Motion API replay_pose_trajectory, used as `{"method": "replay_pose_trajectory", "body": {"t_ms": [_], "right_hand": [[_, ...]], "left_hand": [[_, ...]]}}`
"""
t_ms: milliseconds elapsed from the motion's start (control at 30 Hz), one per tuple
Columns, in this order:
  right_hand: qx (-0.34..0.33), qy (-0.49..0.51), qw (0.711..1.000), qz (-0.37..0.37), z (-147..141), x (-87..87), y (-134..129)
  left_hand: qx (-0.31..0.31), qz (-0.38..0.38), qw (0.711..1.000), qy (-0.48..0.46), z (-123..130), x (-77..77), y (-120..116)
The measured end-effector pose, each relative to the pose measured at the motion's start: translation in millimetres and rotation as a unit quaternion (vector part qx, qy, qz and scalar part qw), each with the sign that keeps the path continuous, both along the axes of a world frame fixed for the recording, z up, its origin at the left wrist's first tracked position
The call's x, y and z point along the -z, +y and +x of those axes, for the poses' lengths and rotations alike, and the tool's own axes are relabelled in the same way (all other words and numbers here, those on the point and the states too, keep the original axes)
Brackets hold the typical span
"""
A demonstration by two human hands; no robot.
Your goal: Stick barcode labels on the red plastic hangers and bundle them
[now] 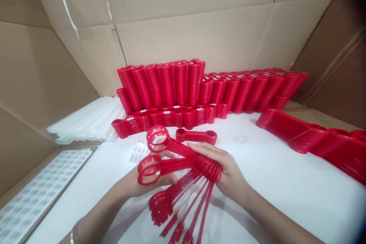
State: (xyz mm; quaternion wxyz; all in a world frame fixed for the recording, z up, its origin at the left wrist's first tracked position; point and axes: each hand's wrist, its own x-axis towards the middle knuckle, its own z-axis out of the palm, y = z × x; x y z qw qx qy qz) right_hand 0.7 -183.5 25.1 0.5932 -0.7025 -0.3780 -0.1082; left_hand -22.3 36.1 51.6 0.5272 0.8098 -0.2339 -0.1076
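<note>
My right hand (230, 169) grips a fanned bundle of red plastic strips with ring ends (207, 166) at one end, its thumb lying along the top. The other ends spread out to the left and down toward me. My left hand (164, 180) is curled around the upper strips near their rings (150, 169); these rings hide part of its fingers. Just beyond the hands, a low stack of the same red pieces (196, 135) lies on the white table. A small sheet of printed labels (137, 151) is partly behind the left-hand rings.
Tall stacks of red pieces (162, 85) stand along the back, with rubber-banded bundles (297, 129) at right. Clear plastic bags (88, 120) and a large label sheet (42, 190) lie at left. A loose rubber band (241, 138) rests on the table. Cardboard walls (200, 38) enclose it.
</note>
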Motion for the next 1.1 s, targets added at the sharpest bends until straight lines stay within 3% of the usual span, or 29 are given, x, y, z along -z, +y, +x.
{"method": "replay_pose_trajectory", "body": {"t_ms": [100, 167, 233, 500, 633, 800, 867, 933, 1000, 1100], "right_hand": [[-0.005, 0.073, 0.997, 0.008, 0, -0.2, 3], [-0.037, 0.140, 0.989, -0.008, -2, -1.6, 7], [-0.076, 0.193, 0.978, -0.030, -5, -3.7, 10], [-0.193, 0.334, 0.922, -0.036, -13, -2.2, 20], [-0.196, 0.362, 0.911, -0.031, -17, -0.8, 24], [-0.149, 0.354, 0.922, -0.052, -14, -2.0, 20], [-0.106, 0.349, 0.930, -0.038, -10, -2.7, 17], [-0.065, 0.352, 0.934, -0.019, -6, -3.5, 14], [-0.034, 0.369, 0.929, -0.011, -2, -3.8, 12], [-0.023, 0.371, 0.928, -0.022, 0, -1.5, 12]], "left_hand": [[-0.105, -0.079, 0.967, -0.217, 4, 5.4, -1], [-0.120, -0.113, 0.930, -0.327, 5, 6.9, -2], [-0.104, -0.117, 0.917, -0.368, 5, 6.6, -2], [-0.107, -0.146, 0.891, -0.416, 0, 7.3, -5], [-0.125, -0.196, 0.909, -0.347, -1, 9.0, -8], [-0.247, -0.221, 0.923, -0.197, 21, 4.8, 9], [-0.296, -0.160, 0.922, -0.190, 37, 6.9, 30], [-0.309, 0.030, 0.928, -0.208, 52, 14.2, 54], [-0.246, 0.192, 0.930, -0.195, 63, 25.4, 74], [-0.162, 0.334, 0.912, -0.177, 70, 41.4, 84]]}}
